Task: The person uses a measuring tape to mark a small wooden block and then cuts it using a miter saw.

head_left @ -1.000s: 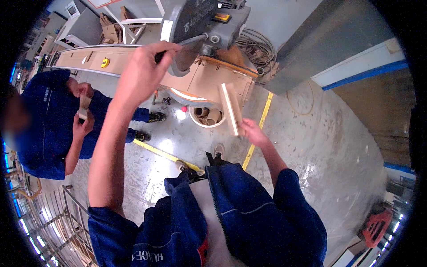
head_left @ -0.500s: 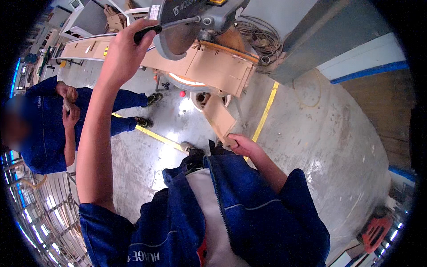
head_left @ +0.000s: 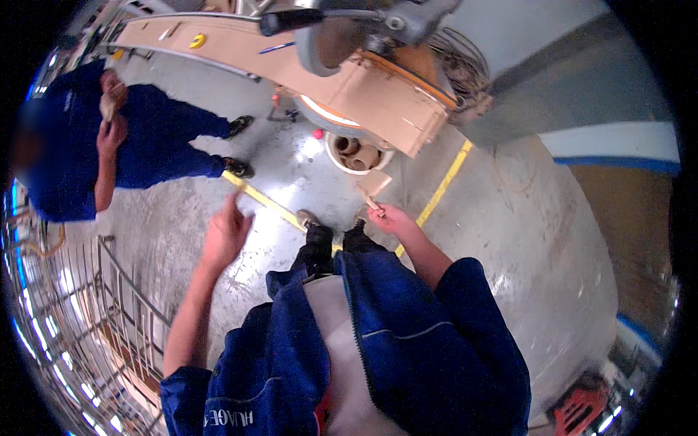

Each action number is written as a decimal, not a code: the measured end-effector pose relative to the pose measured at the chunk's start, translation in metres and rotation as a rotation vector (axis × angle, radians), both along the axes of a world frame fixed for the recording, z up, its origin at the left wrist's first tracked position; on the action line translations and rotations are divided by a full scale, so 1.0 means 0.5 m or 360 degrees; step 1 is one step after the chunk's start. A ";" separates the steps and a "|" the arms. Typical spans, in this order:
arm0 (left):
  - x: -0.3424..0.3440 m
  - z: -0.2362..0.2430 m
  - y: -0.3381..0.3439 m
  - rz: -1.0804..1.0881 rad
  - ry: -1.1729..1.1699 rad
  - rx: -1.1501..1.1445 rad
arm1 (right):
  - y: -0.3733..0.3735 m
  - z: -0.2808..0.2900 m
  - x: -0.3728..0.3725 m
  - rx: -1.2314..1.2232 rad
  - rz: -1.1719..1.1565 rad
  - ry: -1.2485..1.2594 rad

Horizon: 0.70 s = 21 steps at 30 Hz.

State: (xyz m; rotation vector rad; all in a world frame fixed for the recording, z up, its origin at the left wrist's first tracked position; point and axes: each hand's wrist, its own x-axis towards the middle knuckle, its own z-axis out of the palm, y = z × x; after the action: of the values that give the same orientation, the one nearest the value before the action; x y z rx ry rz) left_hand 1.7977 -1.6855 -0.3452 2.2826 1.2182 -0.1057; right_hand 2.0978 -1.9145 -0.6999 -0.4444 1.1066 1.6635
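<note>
My right hand (head_left: 392, 218) grips a short flat piece of wood (head_left: 376, 184) by its near end, in front of my body. Held at a tilt, the piece is seen partly edge-on. My left hand (head_left: 227, 236) is in the air over the floor, somewhat blurred, with thumb and fingers apart and nothing in it. Beyond both hands stands a miter saw (head_left: 331, 47). Its black handle (head_left: 291, 21) is free, and the round blade guard is above the brown board-covered saw table (head_left: 378, 98).
A white bucket (head_left: 336, 156) with rolled or tubular offcuts stands below the saw. The long bench (head_left: 240, 45) bears a yellow tape measure (head_left: 197, 41) and a blue pen (head_left: 277, 48). At left a co-worker (head_left: 138, 138) stands near a metal rack (head_left: 120, 291). Coiled hoses (head_left: 462, 62) lie behind the saw.
My left hand has let go of the saw handle and come down toward my body. The wood piece in my right hand has tilted and is nearer to me, away from the saw.
</note>
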 end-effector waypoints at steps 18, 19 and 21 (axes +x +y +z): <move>-0.789 -0.399 -0.285 0.1173 0.0386 -0.0970 | 0.081 -0.102 -0.043 0.0396 0.0715 -0.0777; -0.803 -0.422 -0.246 0.1174 0.0326 -0.0999 | 0.089 -0.100 -0.054 0.0385 0.0554 -0.0643; -0.796 -0.440 -0.154 0.1098 0.0225 -0.0949 | 0.084 -0.094 -0.070 0.0377 0.0230 -0.0436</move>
State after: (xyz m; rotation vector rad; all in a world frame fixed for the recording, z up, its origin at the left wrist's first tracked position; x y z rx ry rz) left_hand 1.3995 -1.7626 -0.5650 1.2929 1.7026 -0.3243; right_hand 2.0627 -1.8724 -0.7467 -0.5889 0.6808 1.7721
